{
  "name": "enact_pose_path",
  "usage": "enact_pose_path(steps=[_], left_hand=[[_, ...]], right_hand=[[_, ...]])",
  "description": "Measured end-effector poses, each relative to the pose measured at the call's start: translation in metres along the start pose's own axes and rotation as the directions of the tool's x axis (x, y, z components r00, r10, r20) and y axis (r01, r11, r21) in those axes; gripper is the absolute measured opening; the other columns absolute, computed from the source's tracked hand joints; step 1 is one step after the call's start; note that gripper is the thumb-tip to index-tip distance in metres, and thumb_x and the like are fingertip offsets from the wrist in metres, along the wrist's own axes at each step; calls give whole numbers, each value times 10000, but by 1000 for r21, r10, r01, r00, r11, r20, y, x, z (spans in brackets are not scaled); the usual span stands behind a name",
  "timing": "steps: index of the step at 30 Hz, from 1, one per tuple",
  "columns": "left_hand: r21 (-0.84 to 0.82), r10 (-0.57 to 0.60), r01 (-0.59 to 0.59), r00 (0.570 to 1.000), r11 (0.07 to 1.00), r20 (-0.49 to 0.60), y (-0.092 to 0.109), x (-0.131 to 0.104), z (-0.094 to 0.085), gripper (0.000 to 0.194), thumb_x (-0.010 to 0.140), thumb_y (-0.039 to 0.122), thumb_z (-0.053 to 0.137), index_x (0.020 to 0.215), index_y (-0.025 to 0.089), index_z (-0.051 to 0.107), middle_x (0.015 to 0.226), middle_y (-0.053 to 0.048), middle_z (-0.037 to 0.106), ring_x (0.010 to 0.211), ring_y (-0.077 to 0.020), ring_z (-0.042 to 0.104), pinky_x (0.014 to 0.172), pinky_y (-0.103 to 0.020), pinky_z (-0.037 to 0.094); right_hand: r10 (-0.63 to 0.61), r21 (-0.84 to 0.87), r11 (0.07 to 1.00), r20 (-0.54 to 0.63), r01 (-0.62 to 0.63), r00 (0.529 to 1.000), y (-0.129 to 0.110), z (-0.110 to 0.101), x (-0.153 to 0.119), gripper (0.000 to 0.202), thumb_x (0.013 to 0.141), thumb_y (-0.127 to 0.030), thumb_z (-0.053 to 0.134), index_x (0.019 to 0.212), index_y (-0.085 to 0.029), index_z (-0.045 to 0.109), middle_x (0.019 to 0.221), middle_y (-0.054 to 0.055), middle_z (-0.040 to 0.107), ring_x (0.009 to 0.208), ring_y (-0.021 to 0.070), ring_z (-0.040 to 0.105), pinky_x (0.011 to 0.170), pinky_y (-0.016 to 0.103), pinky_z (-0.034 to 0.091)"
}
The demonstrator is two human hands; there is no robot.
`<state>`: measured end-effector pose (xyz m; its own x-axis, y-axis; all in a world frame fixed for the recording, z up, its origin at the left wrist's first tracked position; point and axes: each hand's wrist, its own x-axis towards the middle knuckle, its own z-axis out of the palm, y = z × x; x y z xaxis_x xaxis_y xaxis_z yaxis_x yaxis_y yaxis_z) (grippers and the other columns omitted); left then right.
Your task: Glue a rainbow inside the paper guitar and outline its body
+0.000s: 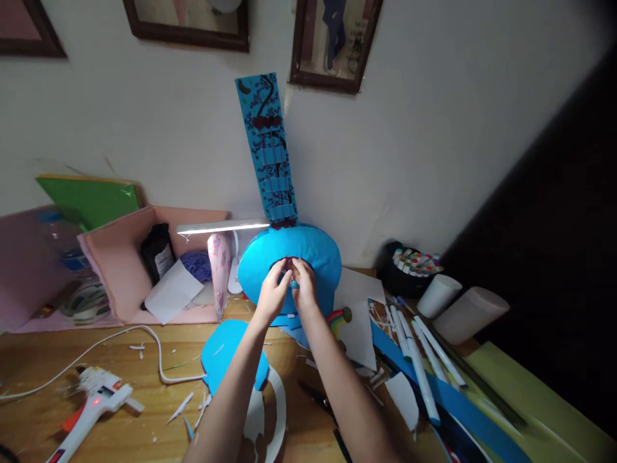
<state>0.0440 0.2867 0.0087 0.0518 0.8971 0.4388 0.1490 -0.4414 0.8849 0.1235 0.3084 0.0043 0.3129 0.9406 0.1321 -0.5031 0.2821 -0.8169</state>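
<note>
A blue guitar-shaped craft piece (318,251) stands upright against the wall, its patterned neck (274,154) pointing up. Both hands are at the dark round hole in its body. My left hand (276,289) has its fingers bent at the hole's left side, and my right hand (303,281) is beside it with the fingertips at the hole's upper edge. The fingers of both hands are closed around something too small to make out. Below them, a blue cut-out shape (224,354) lies on the table, partly behind the left forearm.
A white glue gun (99,399) lies at the left on the wooden table (159,424). Pink box compartments (116,270) and a lit lamp bar (222,226) stand behind. Markers (417,366), white cups (438,296), a pen holder (400,276) and paper scraps are at the right.
</note>
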Motion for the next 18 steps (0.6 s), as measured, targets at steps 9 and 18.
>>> enact_pose_path(steps=[9,18], left_hand=[[5,1,-1,999,1000,35,12,-1,-3,377,881,349,548,1210,165,537,1285,-112,551,1189,-243,520,1018,-511,400],[239,48,26,953,971,-298,47,-10,-34,222,861,317,519,1005,188,628,1054,-93,629,1051,-238,568,958,-424,441]], right_hand=[[66,-78,995,41,-63,997,-7,1,8,190,901,-303,563,978,-135,609,943,34,644,782,140,628,697,318,540],[44,14,999,-9,-44,999,-9,7,14,288,585,-402,790,615,-172,619,573,-29,627,541,110,579,552,241,487]])
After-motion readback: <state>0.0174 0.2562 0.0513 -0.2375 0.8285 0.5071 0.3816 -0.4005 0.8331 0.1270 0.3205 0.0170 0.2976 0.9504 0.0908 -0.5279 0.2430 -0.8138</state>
